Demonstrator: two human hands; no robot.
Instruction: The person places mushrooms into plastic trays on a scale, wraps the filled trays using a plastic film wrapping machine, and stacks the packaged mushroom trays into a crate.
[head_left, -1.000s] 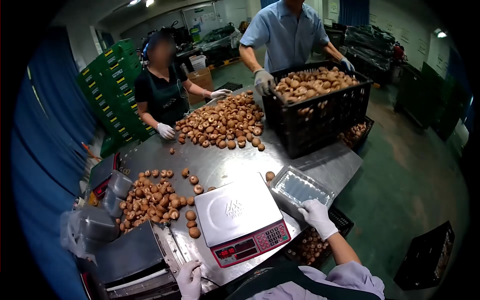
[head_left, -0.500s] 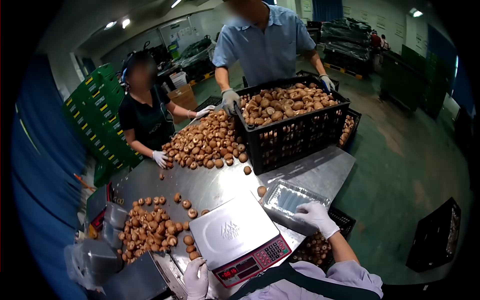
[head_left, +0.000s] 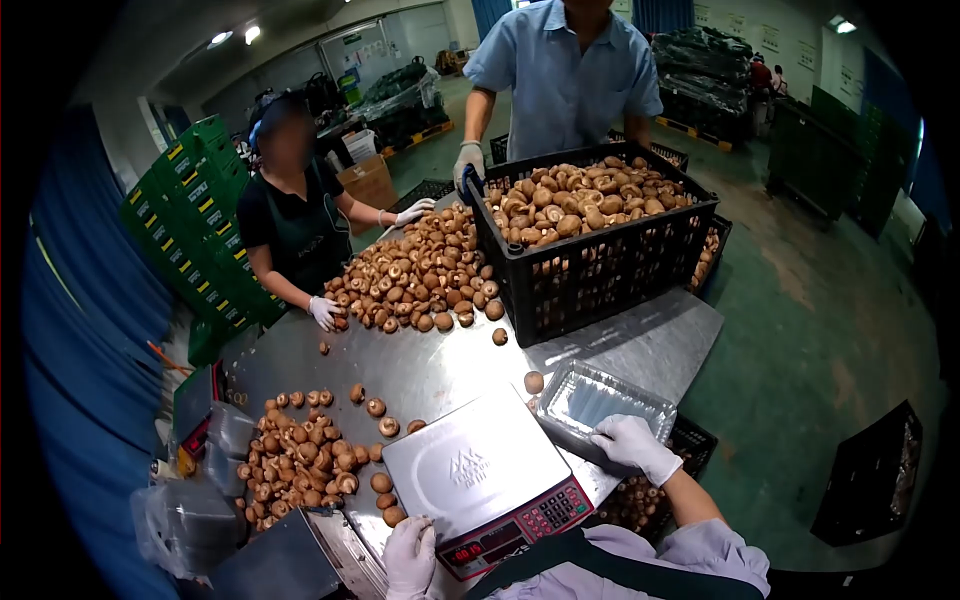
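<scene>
My right hand [head_left: 638,447], in a white glove, grips the near side of a clear plastic tray [head_left: 606,398] with a ribbed bottom. The tray lies at the table's right edge, beside a digital scale [head_left: 480,466] with a bare metal pan and a red-framed keypad. By the scale's lower left corner is my left hand [head_left: 410,558], also gloved; its fingers are loosely bent and I see nothing in them. Left of the scale lies a pile of brown mushrooms [head_left: 297,450], with a few loose ones along the pan's edge.
A black crate [head_left: 610,270] full of mushrooms sits on the far side of the metal table [head_left: 440,365], held by a person in blue. Another person's gloved hands touch a bigger mushroom heap [head_left: 415,275]. Stacked plastic trays [head_left: 185,520] stand lower left; green crates [head_left: 190,220] behind.
The view has shifted slightly. My right hand stays on the tray, whose inside now shows more plainly. The far person's hand at the crate's right end has dropped out of sight.
</scene>
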